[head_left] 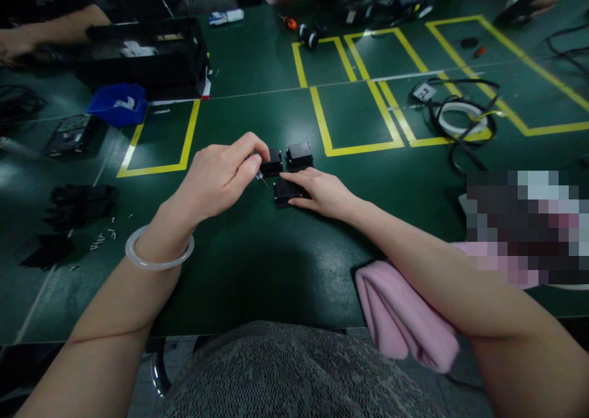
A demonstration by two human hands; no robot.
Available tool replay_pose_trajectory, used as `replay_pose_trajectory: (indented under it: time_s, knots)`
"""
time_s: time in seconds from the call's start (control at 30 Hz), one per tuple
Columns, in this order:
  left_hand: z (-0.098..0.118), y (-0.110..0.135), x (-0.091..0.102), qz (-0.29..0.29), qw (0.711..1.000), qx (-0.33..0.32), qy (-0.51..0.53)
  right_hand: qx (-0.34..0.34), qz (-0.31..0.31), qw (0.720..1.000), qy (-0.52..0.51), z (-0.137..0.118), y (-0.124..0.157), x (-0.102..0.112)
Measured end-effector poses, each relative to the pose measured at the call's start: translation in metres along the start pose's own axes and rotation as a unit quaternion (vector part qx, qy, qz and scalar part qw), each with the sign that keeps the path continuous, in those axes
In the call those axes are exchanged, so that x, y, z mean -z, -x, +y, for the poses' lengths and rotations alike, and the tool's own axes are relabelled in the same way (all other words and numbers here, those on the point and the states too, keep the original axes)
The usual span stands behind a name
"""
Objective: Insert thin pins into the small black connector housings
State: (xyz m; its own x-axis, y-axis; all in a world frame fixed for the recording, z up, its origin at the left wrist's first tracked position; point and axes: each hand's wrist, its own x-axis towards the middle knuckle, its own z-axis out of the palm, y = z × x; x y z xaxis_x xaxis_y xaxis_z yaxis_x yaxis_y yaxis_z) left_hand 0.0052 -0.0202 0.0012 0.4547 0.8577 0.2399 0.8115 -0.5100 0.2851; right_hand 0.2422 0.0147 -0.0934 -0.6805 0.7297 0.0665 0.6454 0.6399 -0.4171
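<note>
The near black box (286, 192) lay on the green table (248, 270), the right hand (322, 194) clamped over its right part, thumb and fingers spread. The left hand (225, 175) pinched a screwdriver (259, 175), tip at the box's left end — touching or not, I couldn't tell. Beyond that box sat two more black boxes (299, 153); well left of it, loose screws (99, 241) — scattered.

A green table (239, 277) bears boxes (283, 194) and screws (98, 241).

Boxes (299, 152) on table (257, 277) — screws (97, 243) left, cloth (405, 310) right — bin (116, 116) behind screws.
</note>
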Motion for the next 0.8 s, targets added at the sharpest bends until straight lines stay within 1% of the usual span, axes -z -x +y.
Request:
replay_pose_trajectory:
  time_s: [0.07,0.33,0.67,0.8]
  knots:
    - [-0.0003,0.0005,0.0009,-0.003,1.000,-0.004,-0.002,0.001,0.002,1.000,0.000,0.0009,0.0000,-0.0008]
    - [0.0002,-0.0010,-0.0012,0.007,1.000,0.014,-0.002,0.001,0.000,1.000,0.000,0.0003,0.0000,-0.0006]
    - [-0.0017,-0.0013,-0.0014,0.020,1.000,-0.007,-0.014,-0.014,-0.013,1.000,0.001,-0.0034,-0.0006,0.0026]
    - [-0.0014,-0.0018,-0.0018,0.020,0.999,-0.003,-0.029,-0.005,-0.005,1.000,0.001,-0.0020,-0.0003,0.0011]
